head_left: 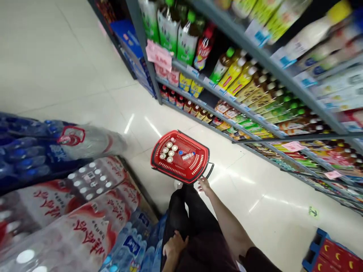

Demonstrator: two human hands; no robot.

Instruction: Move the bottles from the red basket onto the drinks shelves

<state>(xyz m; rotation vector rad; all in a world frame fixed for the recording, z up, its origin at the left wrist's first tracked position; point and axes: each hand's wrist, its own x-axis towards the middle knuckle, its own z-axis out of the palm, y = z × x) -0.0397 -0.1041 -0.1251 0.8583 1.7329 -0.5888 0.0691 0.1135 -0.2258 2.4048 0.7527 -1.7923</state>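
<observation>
A red shopping basket (181, 170) with a black rim sits on the floor in front of my legs. Inside it, several white-capped bottles (170, 152) stand grouped at the left. A small clear bottle (188, 156) with a blue cap lies on its side to their right, by another blue cap (180, 152). My right hand (204, 186) reaches down to the basket's near right corner, fingers apart, just below the black handle (210, 170); whether it touches the handle is unclear. My left hand (174, 244) hangs by my thigh, fingers loosely apart, holding nothing visible.
Shelves (235, 96) of bottled drinks run along the right. At the lower left are stacked shrink-wrapped bottle packs (93, 226) and blue water packs (132, 241). A plastic-wrapped bundle (96, 141) juts into the aisle. Red boxes (334, 255) stand at the lower right.
</observation>
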